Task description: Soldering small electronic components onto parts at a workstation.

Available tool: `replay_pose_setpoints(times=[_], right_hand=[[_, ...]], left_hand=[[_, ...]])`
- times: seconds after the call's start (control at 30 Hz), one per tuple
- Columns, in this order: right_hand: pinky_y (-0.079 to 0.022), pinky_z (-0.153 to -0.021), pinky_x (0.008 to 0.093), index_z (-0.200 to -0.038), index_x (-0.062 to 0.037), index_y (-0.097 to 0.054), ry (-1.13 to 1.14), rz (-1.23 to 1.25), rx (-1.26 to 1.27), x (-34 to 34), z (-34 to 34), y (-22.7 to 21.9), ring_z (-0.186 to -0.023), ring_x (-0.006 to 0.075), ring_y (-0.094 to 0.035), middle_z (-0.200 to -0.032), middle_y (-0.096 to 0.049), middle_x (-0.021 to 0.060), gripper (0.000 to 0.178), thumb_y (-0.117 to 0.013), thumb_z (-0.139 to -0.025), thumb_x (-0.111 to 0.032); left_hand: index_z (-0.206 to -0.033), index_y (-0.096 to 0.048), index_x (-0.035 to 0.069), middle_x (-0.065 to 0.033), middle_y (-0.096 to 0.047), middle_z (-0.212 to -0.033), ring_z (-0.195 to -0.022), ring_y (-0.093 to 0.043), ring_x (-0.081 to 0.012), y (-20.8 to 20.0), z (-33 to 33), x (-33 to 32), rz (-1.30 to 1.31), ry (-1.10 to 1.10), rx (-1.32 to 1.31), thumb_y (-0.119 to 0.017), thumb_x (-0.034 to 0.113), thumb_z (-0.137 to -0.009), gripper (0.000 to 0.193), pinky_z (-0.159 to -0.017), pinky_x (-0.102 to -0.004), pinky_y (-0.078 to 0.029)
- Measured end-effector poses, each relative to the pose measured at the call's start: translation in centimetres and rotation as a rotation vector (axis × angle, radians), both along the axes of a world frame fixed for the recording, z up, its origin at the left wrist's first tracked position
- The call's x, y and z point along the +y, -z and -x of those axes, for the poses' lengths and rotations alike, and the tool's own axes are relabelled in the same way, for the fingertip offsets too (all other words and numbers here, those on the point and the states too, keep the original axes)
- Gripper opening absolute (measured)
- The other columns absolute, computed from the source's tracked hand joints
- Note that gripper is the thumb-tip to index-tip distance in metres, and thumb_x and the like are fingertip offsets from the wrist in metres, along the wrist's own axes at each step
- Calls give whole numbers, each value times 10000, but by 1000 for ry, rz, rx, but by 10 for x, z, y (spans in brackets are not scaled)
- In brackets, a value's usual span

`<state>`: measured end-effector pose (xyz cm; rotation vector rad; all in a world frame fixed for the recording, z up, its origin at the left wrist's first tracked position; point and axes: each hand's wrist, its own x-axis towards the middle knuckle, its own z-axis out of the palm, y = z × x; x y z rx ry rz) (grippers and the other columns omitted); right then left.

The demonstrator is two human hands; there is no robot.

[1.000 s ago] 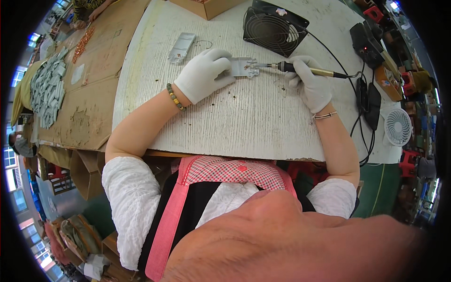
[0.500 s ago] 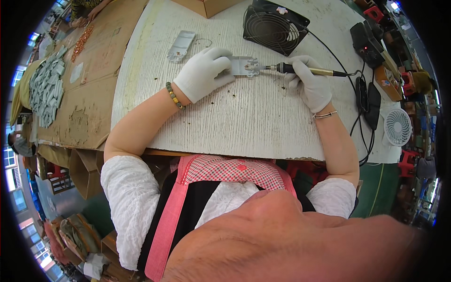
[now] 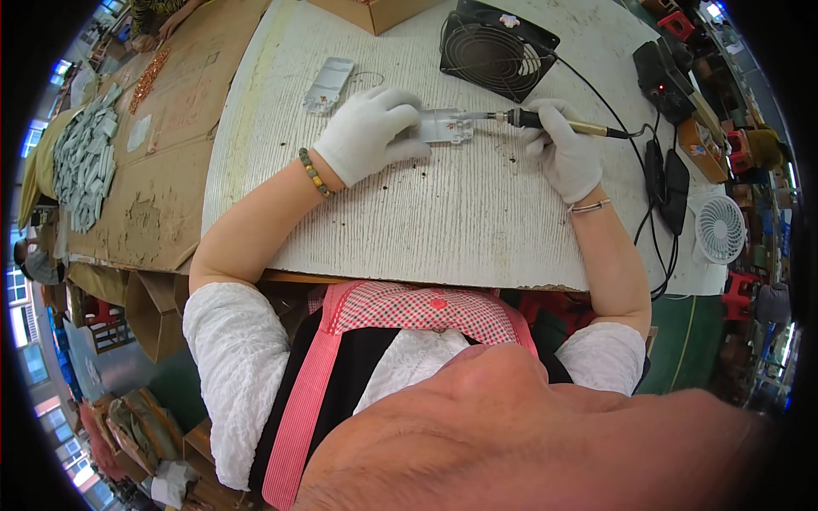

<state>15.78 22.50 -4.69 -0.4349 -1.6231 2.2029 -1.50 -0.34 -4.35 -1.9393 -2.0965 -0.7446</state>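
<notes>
My left hand (image 3: 372,134), in a white glove, grips the left end of a small pale-grey plastic housing (image 3: 446,126) on the table. Its fingers are above and its thumb is below the part. A soldering iron (image 3: 521,118) is held in my gloved right hand (image 3: 562,146), pen-like, its tip pointing left. The tip is at the upper right edge of the housing; whether it touches cannot be made out. A second pale-grey housing (image 3: 329,83) lies beyond my left hand, with a thin wire (image 3: 368,75) beside it.
A black square fan (image 3: 498,53) stands at the back. Black cables (image 3: 635,153) run down the right, near a black box with a red light (image 3: 665,81) and a small white fan (image 3: 720,230). Cardboard (image 3: 170,128) at left bears a pile of grey parts (image 3: 85,157). An open carton (image 3: 375,13) is behind.
The housing in my left hand has shifted slightly down and tilted. The soldering iron has moved a little up, its tip now nearer the housing's upper edge.
</notes>
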Motion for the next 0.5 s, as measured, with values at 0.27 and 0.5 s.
replay_pose_setpoints(times=[0.27,0.5], right_hand=[[-462,-498,194,-938,-14,-604,-12,12,15,2,-1,-1,-576,84,-560,-743,-617,72,152,-562,-899,-154],[-462,-494,199,-942,-14,-605,-4,22,22,3,0,2,-568,86,-560,-732,-619,71,154,-570,-896,-157]], left_hand=[[-1104,-591,120,-89,-613,-1082,-1053,-531,-309,9,65,-12,-161,-397,138,-560,226,-850,277,-881,-397,-444],[-1203,-547,131,-145,-616,-1070,-964,-577,-326,6,85,-26,126,-551,-117,-539,199,-851,359,-830,-396,-467]])
